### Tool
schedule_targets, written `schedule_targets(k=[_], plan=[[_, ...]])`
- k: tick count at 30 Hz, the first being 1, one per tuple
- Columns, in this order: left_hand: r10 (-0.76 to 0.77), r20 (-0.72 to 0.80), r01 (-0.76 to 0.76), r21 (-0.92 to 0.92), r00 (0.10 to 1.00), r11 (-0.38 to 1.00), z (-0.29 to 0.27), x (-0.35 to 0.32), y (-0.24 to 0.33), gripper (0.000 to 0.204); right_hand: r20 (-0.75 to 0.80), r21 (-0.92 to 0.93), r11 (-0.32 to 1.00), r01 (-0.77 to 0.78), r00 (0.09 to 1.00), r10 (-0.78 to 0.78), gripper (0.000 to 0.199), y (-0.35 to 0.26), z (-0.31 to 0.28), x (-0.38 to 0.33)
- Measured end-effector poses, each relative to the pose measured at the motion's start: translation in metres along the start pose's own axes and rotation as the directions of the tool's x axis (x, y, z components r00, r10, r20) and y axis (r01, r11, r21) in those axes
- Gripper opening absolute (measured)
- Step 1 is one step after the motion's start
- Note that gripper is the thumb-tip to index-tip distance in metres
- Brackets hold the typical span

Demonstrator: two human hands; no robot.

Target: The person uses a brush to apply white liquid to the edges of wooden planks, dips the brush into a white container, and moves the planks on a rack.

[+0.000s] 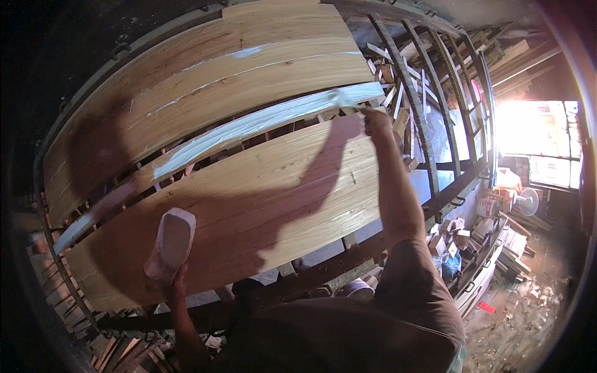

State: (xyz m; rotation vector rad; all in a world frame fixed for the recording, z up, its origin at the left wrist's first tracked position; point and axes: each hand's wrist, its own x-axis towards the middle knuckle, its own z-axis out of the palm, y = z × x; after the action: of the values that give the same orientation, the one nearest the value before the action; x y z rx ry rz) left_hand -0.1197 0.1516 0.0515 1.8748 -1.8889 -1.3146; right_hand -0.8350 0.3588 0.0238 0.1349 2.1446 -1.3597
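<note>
My right hand (376, 121) is closed around the handle of a brush (342, 99), its head somewhat blurred. The brush touches the right end of a narrow wooden board (144, 177), whose upward face carries a long streak of wet white paste (249, 124). Paste covers most of its right half; toward the left the wood shows through in places. In my left hand (176, 280) is a pale, open, elongated container (178, 239), held tilted over the near panel. Inside it is a light-coloured surface, but how full it is I cannot tell.
Wide wooden panels lie on both sides of the narrow board, a far one (261, 74) with white smears and a near one (311, 180). A dark metal rack (429, 105) frames them. Wood offcuts (457, 239), a fan (527, 200) and a bright window (541, 140) are at right.
</note>
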Motion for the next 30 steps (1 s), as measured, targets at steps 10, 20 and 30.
schedule_targets(k=[10,20,30], plan=[[0.067,-0.119,-0.058,0.071,0.991,0.996,0.004,-0.003,0.021,0.075,-0.528,-0.568,0.747,0.346,0.543,-0.653,0.026,0.031,-0.038,0.020],[0.077,-0.093,-0.068,0.092,0.993,0.993,-0.007,0.004,-0.022,0.079,-0.373,0.005,0.867,0.499,0.805,-0.461,0.029,0.045,0.012,-0.018],[0.221,0.042,-0.224,0.296,0.974,0.929,-0.011,0.010,-0.075,0.083,-0.125,-0.742,0.408,0.532,0.489,-0.863,0.026,0.002,0.013,-0.018]])
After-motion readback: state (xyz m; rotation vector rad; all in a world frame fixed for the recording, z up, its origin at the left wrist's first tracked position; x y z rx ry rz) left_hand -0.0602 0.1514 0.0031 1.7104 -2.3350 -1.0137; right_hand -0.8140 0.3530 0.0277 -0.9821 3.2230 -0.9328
